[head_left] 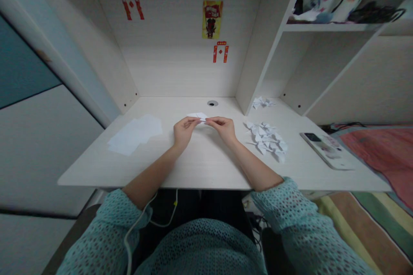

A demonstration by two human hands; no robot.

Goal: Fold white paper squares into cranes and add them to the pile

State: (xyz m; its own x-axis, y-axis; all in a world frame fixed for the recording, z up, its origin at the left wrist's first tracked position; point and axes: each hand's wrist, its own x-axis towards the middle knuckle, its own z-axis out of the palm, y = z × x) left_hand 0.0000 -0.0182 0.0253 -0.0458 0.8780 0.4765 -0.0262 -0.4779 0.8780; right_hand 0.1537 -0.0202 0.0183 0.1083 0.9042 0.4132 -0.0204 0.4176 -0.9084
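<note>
A small folded piece of white paper (198, 116) is held just above the pale wooden desk (206, 167), at its middle. My left hand (183, 131) pinches its left end and my right hand (223, 128) pinches its right end; both have their fingers closed on it. To the right lies a pile of several folded white paper shapes (267, 139). A stack of flat white sheets (135, 134) lies to the left of my hands.
A few more folded paper shapes (263, 102) sit in the shelf bay at the back right. A phone-like device (325, 149) lies on the desk's right side. A cable hole (212, 103) is at the back. Bedding (380, 154) lies at the right.
</note>
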